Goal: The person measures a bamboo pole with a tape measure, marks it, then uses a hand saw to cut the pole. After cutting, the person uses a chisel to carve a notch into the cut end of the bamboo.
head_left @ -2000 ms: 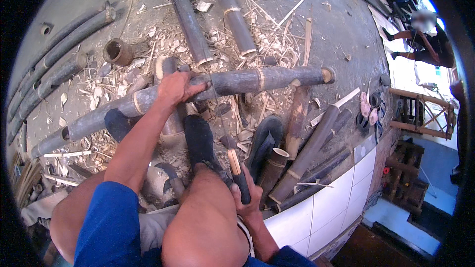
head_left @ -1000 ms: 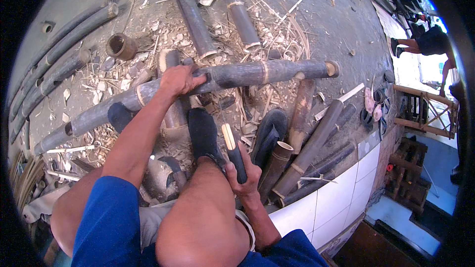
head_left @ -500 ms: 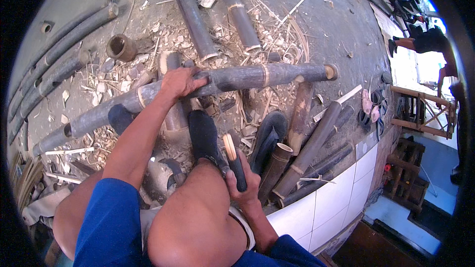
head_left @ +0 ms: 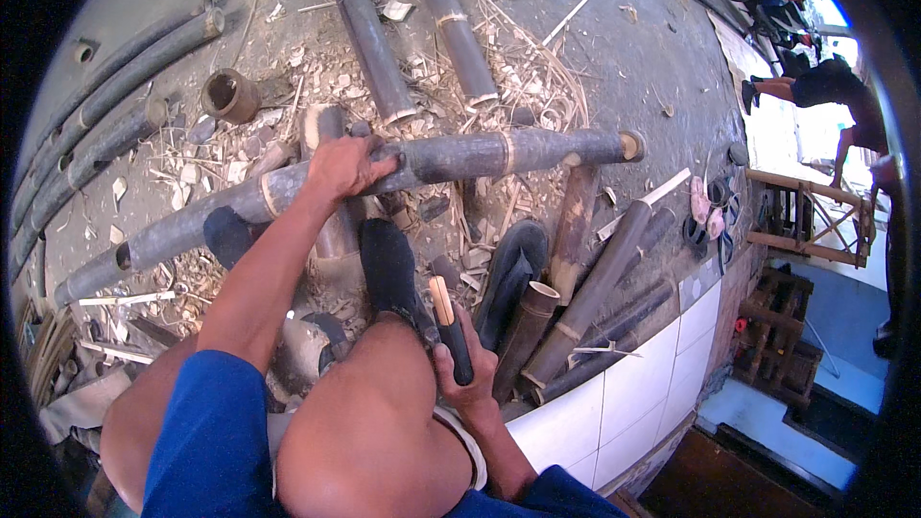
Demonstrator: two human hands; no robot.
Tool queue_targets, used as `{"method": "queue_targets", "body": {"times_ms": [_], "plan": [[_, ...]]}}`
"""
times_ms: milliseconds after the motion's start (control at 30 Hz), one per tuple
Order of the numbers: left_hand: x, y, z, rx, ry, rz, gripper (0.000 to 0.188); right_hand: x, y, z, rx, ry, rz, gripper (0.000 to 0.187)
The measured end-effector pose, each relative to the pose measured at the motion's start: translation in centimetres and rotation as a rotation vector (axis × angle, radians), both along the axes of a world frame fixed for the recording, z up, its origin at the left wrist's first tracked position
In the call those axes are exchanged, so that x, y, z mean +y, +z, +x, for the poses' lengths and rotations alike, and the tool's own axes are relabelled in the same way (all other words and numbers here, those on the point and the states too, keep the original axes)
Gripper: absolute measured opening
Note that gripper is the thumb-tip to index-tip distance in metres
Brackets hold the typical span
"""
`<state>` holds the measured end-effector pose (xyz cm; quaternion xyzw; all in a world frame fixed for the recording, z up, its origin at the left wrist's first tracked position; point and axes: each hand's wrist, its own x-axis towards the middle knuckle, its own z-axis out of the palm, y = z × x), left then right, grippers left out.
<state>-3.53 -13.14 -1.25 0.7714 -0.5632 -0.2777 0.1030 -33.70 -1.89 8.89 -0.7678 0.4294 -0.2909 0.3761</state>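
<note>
A long dark bamboo pole [head_left: 460, 157] lies slanting across in front of me, over shorter bamboo pieces, with openings cut in its side. My left hand [head_left: 340, 169] is closed over it near a dark opening, thumb to the right. Low beside my right knee, my right hand [head_left: 468, 369] is wrapped around a short dark stick-like piece with a pale, slit wooden end [head_left: 443, 302], pointing up and away. Whether it is a tool handle or a bamboo piece I cannot make out. My dark-covered foot [head_left: 389, 264] is just below the pole.
Wood chips [head_left: 432, 67] litter the floor around the pole. Two bamboo lengths [head_left: 365, 34] lie beyond it, more at the left. Cut bamboo pieces [head_left: 585, 297] lean near the white tiles [head_left: 556, 422]. Sandals [head_left: 715, 206] and a person [head_left: 830, 86] are at the right.
The view has shifted slightly, moving the scene a little left. Both hands keep their holds; the piece in my right hand sits slightly lower and more upright.
</note>
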Motion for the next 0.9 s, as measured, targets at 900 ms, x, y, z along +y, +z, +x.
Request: {"method": "queue_targets", "body": {"times_ms": [900], "plan": [[0.9,0.4,-0.3,-0.077,-0.103,0.041,0.089,-2.7,-3.1,2.2,0.085,-0.025,0.107,0.053]]}}
